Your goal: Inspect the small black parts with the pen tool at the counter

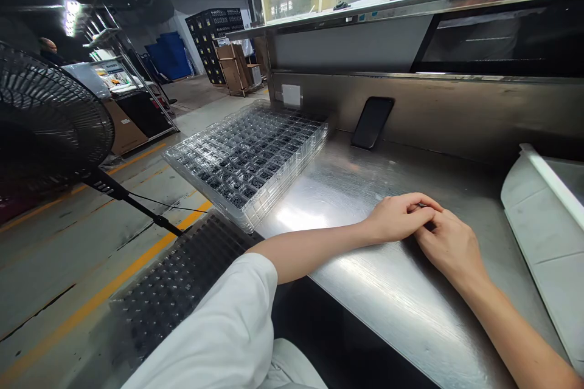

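Observation:
My left hand (398,217) and my right hand (451,244) meet above the steel tabletop (360,267). Their fingers are curled and pressed together, so whatever lies between them, if anything, is hidden. Left of the hands, a stack of clear plastic trays (246,161) rests on the table, its pockets filled with small dark parts. Behind the hands a black phone (373,123) leans against the steel back panel. To the right of my right hand stands a white plastic bin (538,225), cut off by the picture's edge.
Below the table's left edge sits another pocketed tray (182,285) with dark contents. A standing black fan (50,115) is at the far left. Overhead runs a metal shelf (378,9). Far back, a person (49,48) is near a cluttered bench, with stacked black crates (212,42) beyond.

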Motion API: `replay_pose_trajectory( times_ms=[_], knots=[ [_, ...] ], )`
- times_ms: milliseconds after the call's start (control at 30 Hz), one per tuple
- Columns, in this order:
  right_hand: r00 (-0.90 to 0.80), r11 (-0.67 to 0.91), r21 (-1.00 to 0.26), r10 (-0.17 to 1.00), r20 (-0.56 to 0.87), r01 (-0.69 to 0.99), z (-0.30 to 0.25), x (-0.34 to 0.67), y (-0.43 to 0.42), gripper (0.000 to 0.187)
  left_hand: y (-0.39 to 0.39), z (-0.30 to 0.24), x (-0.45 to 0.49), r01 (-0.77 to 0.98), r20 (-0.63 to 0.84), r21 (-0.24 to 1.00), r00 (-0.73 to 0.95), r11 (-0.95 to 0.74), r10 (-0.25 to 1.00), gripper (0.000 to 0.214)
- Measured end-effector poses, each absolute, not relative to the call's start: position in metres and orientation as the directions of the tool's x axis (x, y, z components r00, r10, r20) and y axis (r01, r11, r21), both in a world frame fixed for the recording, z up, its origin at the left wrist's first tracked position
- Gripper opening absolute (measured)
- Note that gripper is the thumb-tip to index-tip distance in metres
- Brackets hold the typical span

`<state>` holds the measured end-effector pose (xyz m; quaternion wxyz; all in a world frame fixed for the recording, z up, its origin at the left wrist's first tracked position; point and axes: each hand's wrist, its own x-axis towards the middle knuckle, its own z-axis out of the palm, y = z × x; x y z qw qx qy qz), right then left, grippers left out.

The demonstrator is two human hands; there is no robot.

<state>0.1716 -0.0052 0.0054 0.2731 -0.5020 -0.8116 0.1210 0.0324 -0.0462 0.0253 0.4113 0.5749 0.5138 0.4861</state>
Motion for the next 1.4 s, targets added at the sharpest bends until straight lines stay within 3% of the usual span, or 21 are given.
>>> replay_pose_trajectory(
  times_ms=[1400],
  knots=[
    [-0.354, 0.496, -0.473, 0.863, 0.359, 0.728, 0.0065, 0.1719, -0.0059, 0.044, -0.045, 0.0231, 0.0335, 0.174, 0.124, 0.977, -0.003, -0.121, 0.992, 0.025]
  ],
)
